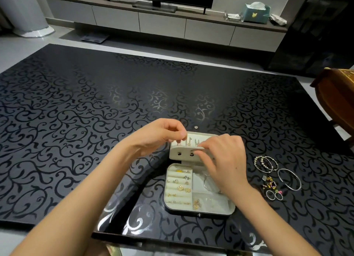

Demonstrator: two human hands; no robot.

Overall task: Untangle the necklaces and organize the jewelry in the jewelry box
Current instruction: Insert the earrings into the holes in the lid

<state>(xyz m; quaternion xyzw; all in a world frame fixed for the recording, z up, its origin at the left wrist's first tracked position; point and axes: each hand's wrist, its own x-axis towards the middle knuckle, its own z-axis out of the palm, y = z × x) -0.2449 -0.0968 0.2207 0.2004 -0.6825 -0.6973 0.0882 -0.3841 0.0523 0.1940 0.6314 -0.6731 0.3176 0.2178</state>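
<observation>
Sitting at about 6 o'clock on the dark, vine-patterned counter [76, 121], the jewelry box [199, 211] lies open with its cream lid [183, 154] tipped up at the box's 12 o'clock side. Thin necklace chains [188, 141] hang from hooks along the lid's upper edge. The left hand [162, 136] comes in from 9 o'clock, fingers curled and fingertips pinched together right at those chains; whether a chain actually lies between them is too fine to tell. The right hand [224, 160] reaches from 4 o'clock, its fingers nearly straight and laid across the lid's pocket band, grasping nothing.

Inside the tray, gold earrings [181, 187] sit in the padded rolls at 9 o'clock, and a silver bangle [207, 184] lies in the compartment partly under the right wrist.

Loose pieces wait at the box's 3 o'clock: beaded bracelets [265, 163], an open silver cuff [289, 179], a dark clover charm [272, 184] and two silver rings [274, 195]. One small round stud [195, 127] rests just beyond the lid at 12 o'clock.
</observation>
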